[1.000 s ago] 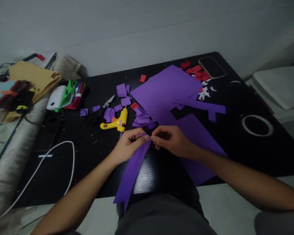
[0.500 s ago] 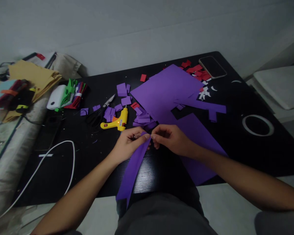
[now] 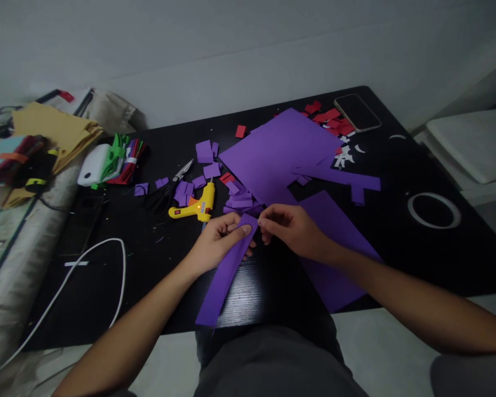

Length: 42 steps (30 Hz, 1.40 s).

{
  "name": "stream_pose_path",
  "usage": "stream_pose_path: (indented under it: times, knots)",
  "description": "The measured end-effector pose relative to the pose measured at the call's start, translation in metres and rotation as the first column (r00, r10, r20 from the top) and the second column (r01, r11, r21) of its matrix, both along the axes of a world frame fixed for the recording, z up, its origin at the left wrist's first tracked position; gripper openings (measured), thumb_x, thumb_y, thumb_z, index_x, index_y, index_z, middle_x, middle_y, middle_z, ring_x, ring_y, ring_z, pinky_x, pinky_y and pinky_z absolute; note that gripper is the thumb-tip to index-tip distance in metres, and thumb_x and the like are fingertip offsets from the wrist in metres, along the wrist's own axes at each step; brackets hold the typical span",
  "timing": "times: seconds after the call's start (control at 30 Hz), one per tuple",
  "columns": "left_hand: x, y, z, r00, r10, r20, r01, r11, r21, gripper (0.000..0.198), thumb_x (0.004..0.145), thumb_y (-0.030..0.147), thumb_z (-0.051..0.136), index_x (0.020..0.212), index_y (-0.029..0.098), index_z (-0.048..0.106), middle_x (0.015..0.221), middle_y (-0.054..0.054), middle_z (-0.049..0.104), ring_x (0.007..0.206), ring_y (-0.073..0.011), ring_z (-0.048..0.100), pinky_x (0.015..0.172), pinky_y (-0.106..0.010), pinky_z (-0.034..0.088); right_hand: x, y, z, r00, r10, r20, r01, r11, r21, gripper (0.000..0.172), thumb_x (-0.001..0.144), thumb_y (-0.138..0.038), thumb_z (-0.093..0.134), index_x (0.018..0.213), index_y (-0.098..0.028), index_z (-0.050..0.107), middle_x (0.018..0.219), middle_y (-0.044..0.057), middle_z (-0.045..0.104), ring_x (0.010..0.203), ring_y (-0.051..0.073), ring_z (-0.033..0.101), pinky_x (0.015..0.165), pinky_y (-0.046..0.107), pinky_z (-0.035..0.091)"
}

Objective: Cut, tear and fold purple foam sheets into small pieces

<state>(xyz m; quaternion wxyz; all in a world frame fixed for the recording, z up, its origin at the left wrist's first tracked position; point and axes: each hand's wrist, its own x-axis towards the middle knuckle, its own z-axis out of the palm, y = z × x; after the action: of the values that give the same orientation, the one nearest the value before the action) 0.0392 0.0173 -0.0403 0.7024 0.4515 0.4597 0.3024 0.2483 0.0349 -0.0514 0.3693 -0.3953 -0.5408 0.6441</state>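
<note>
My left hand [image 3: 220, 242] pinches a long purple paper strip [image 3: 225, 278] near its upper end, thumb on top and fingers beneath. The strip slants down toward the table's front edge. At the strip's upper right corner, my right hand [image 3: 292, 230] is closed in a pinch, its thumb and forefinger on the corner. Just beyond my left hand lies a yellow glue gun [image 3: 198, 205] with its nozzle pointing away. Small folded purple paper pieces [image 3: 240, 199] are heaped beside it. Black-handled scissors [image 3: 183, 170] lie behind the glue gun.
Large purple sheets [image 3: 281, 149] cover the middle and right of the black table. Red scraps [image 3: 333, 118] and a phone [image 3: 357, 112] lie at the back right. A white ring [image 3: 434, 210] is at right. A white cable [image 3: 123, 270] loops at left.
The strip has turned so its flat face shows more at the upper end, and its lower end has risen slightly. My right hand has shifted slightly up and right.
</note>
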Motion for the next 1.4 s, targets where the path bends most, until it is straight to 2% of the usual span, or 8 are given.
stream_pose_path:
  times: [0.23, 0.5, 0.63, 0.93, 1.17, 1.4]
  knots:
    - [-0.0002, 0.0014, -0.0004, 1.0, 0.015, 0.015, -0.015, 0.999, 0.03, 0.033, 0.089, 0.042, 0.077, 0.084, 0.015, 0.059, 0.075, -0.002, 0.074, 0.059, -0.0126, 0.071, 0.057, -0.023, 0.06, 0.0, -0.0001, 0.0039, 1.0, -0.015, 0.01, 0.015, 1.0, -0.016, 0.021, 0.087, -0.036, 0.072, 0.085, -0.016, 0.067, 0.065, -0.002, 0.068, 0.058, 0.012, 0.065, 0.061, 0.026, 0.052]
    - [0.0008, -0.0005, -0.0026, 1.0, -0.018, 0.002, 0.017, 0.997, 0.075, 0.032, 0.089, 0.041, 0.076, 0.08, 0.016, 0.058, 0.071, -0.001, 0.072, 0.059, -0.0123, 0.069, 0.056, -0.023, 0.059, -0.0019, -0.0007, 0.0042, 0.999, 0.032, -0.029, -0.036, 0.989, -0.14, 0.028, 0.082, -0.042, 0.079, 0.081, -0.015, 0.069, 0.068, -0.001, 0.068, 0.058, 0.013, 0.066, 0.06, 0.027, 0.055]
    - [0.0023, -0.0014, -0.0028, 0.999, -0.038, -0.002, 0.038, 0.997, 0.074, 0.035, 0.089, 0.044, 0.076, 0.079, 0.016, 0.057, 0.074, -0.002, 0.071, 0.061, -0.0126, 0.068, 0.056, -0.023, 0.058, -0.0045, -0.0029, 0.0043, 0.998, 0.053, -0.021, -0.055, 0.991, -0.125, 0.03, 0.081, -0.042, 0.082, 0.082, -0.014, 0.07, 0.065, 0.0, 0.068, 0.056, 0.012, 0.064, 0.058, 0.026, 0.053]
    - [0.0001, 0.0021, 0.0035, 0.999, -0.047, -0.021, 0.046, 0.998, -0.049, 0.038, 0.085, 0.047, 0.078, 0.083, 0.017, 0.056, 0.074, -0.001, 0.072, 0.057, -0.013, 0.068, 0.052, -0.023, 0.059, -0.0002, 0.0024, 0.0033, 1.0, -0.018, 0.007, 0.019, 0.997, -0.079, 0.034, 0.083, -0.047, 0.079, 0.083, -0.014, 0.07, 0.066, -0.001, 0.068, 0.056, 0.012, 0.065, 0.06, 0.026, 0.053]
    - [0.0009, 0.0022, 0.004, 0.999, -0.052, -0.015, 0.052, 0.999, 0.008, 0.036, 0.087, 0.044, 0.078, 0.081, 0.016, 0.056, 0.073, -0.001, 0.071, 0.057, -0.0116, 0.067, 0.054, -0.023, 0.058, -0.0005, 0.0037, 0.0049, 1.0, -0.008, 0.001, 0.008, 0.993, -0.116, 0.035, 0.081, -0.048, 0.08, 0.08, -0.014, 0.07, 0.066, -0.001, 0.067, 0.056, 0.012, 0.065, 0.06, 0.026, 0.053]
    - [0.0012, 0.0008, -0.0022, 0.996, -0.083, 0.016, 0.083, 0.996, 0.025, 0.034, 0.089, 0.041, 0.077, 0.081, 0.016, 0.057, 0.073, -0.001, 0.071, 0.058, -0.0114, 0.067, 0.054, -0.022, 0.058, -0.0022, -0.0007, 0.0049, 0.999, 0.042, 0.024, -0.038, 0.99, -0.138, 0.032, 0.082, -0.046, 0.079, 0.079, -0.016, 0.068, 0.063, -0.001, 0.067, 0.057, 0.013, 0.064, 0.06, 0.028, 0.054]
